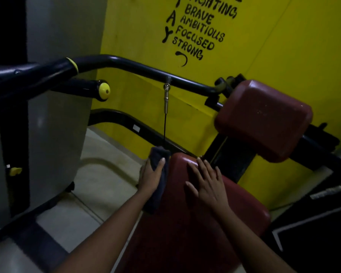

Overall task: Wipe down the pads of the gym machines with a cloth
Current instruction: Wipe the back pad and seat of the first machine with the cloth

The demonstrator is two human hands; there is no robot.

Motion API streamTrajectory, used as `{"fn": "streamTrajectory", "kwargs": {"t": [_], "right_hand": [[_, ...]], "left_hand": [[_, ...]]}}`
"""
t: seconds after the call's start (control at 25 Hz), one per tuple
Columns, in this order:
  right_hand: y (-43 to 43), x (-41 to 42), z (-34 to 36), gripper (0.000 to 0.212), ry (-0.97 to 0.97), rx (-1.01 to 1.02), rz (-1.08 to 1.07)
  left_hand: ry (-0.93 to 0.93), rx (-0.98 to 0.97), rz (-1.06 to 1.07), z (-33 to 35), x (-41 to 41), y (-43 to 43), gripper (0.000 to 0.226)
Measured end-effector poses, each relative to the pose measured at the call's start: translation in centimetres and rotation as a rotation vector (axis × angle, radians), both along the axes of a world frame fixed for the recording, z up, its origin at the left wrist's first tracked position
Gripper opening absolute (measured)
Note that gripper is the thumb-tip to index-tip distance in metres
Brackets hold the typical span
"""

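Note:
A dark red seat pad (195,229) fills the lower middle of the view. My left hand (151,175) grips a dark blue cloth (158,168) against the pad's left edge, thumb over the cloth. Flat on top of the pad lies my right hand (207,182), fingers straight and spread, holding nothing. Further back on the right sits a second dark red pad (264,119), untouched by either hand.
A black pull-down bar (126,65) with yellow end caps crosses the view above the seat, its cable (165,115) hanging down just behind the cloth. A grey machine housing (53,115) stands at left. The yellow wall (283,46) is close behind. Pale floor tiles (98,186) show left of the seat.

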State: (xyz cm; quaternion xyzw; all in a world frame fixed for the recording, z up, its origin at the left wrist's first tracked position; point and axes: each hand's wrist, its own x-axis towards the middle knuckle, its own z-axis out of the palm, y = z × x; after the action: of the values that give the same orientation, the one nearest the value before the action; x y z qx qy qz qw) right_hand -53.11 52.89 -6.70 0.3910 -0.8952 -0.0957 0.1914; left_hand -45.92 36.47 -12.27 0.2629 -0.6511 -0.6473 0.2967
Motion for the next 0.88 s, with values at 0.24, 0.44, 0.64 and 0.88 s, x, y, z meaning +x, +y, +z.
{"fn": "streamTrajectory", "kwargs": {"t": [0.24,0.44,0.64,0.88], "right_hand": [[0.5,-1.9,-2.1,0.063,0.159,-0.056,0.08],[0.5,-2.2,-2.4,0.063,0.21,-0.072,0.089],[0.5,-2.2,-2.8,0.063,0.258,-0.079,0.119],[0.9,-0.6,-5.0,0.055,0.348,-0.113,0.261]], "left_hand": [[-0.008,-0.308,-0.054,1.4,-5.7,0.8,0.061],[-0.052,0.091,-0.048,-3.2,-1.3,2.5,0.075],[0.027,-0.052,-0.129,-0.9,-3.5,0.4,0.095],[-0.13,0.206,-0.14,-9.0,0.3,1.7,0.114]]}}
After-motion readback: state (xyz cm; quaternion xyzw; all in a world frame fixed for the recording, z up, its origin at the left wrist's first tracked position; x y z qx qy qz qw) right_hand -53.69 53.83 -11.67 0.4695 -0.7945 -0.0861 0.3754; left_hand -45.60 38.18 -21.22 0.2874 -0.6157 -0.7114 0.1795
